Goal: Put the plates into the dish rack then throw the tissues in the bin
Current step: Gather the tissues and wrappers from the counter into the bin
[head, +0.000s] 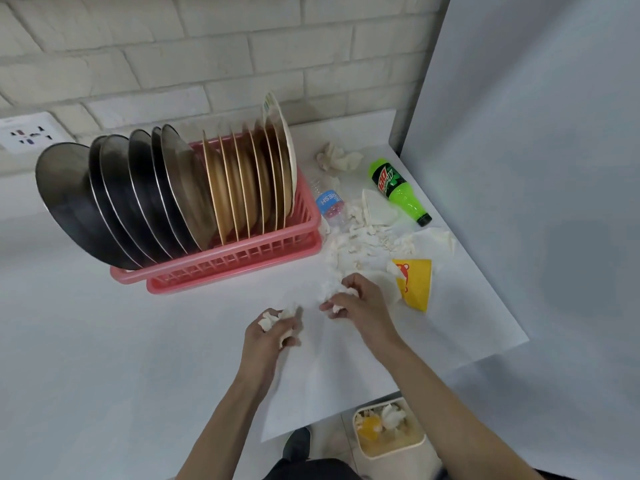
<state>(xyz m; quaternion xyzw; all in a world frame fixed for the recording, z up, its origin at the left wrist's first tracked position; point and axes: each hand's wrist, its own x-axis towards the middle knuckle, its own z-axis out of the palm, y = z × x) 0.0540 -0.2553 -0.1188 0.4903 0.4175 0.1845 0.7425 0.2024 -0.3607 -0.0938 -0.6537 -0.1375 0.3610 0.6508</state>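
Observation:
A pink dish rack (239, 258) stands on the white counter, filled with several steel plates (114, 199) on its left and several tan plates (249, 181) on its right. My left hand (270, 332) grips a wad of white tissue in front of the rack. Just to its right, my right hand (360, 306) pinches scraps at the near edge of the torn tissue pile (363, 240). A crumpled tissue (337, 156) lies near the wall. The cream bin (389, 427) sits on the floor below the counter edge, holding tissues and something orange.
A green soda bottle (398, 188) and a clear water bottle (329, 202) lie right of the rack. A yellow paper cup (415, 282) lies on its side by my right hand. A grey panel (536, 168) borders the counter's right side. A wall socket (27, 133) is at far left.

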